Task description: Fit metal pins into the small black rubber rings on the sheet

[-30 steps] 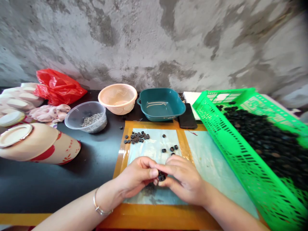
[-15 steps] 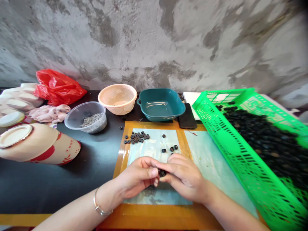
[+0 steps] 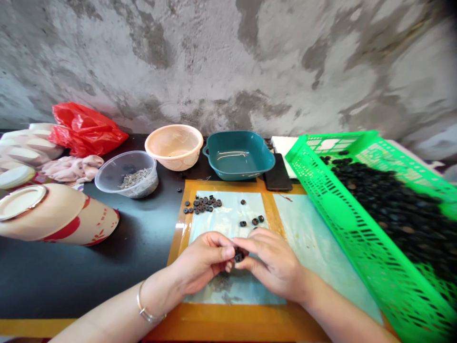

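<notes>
Between the fingertips of both hands is a small round black part [image 3: 239, 257], partly covered by the fingers. My left hand [image 3: 205, 261] pinches its left side with thumb and forefinger; a bangle circles that wrist. On the other side, my right hand [image 3: 273, 262] grips the same part between thumb and fingers. Both hands are above a pale blue sheet [image 3: 253, 291] edged with brown tape. Beyond them lies a cluster of small black rings [image 3: 203, 205] with centre holes. Several loose black parts [image 3: 254, 221] sit just past my right hand.
A green plastic crate [image 3: 342, 228] heaped with black pieces [image 3: 392, 205] borders the right side. Along the back stand a teal basin [image 3: 239, 166], a peach bowl [image 3: 174, 157] and a clear tub [image 3: 107, 178] of metal pins [image 3: 135, 177]. A phone [image 3: 277, 176], red bag [image 3: 85, 131] and tumbler [image 3: 71, 214] are around.
Both hands stay in place over the sheet. The fingers shift slightly on the black part, turning it a little, and the right fingertips have parted a bit. The loose parts lie unchanged.
</notes>
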Available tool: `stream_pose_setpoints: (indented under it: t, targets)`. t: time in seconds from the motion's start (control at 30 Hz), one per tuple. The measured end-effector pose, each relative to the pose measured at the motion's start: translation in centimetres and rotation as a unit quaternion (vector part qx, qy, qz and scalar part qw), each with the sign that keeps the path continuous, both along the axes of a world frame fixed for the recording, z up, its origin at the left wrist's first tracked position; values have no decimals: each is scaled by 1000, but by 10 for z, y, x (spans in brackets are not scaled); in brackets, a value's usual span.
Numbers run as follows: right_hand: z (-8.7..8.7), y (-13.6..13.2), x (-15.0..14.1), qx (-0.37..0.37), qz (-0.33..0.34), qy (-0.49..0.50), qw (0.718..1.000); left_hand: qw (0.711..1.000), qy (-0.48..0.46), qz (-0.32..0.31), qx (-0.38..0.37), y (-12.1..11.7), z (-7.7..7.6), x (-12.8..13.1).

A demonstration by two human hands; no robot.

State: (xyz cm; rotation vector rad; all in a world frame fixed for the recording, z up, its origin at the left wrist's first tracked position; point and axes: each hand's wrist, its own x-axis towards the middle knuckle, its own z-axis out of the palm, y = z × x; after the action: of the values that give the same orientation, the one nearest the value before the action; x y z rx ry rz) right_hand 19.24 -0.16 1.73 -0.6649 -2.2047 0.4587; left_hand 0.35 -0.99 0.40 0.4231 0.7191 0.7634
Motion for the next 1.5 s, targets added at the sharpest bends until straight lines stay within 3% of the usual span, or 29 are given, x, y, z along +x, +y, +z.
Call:
stream_pose_setpoints:
  t: [0.63,1.5]
  targets:
    - [2,-1,1,-16,36,1,999,998,-4,-54,6,0,-2,-5]
    - [-2,-7,0,73,-36,-36,996,1000,11,-23,14,-2,0,-2]
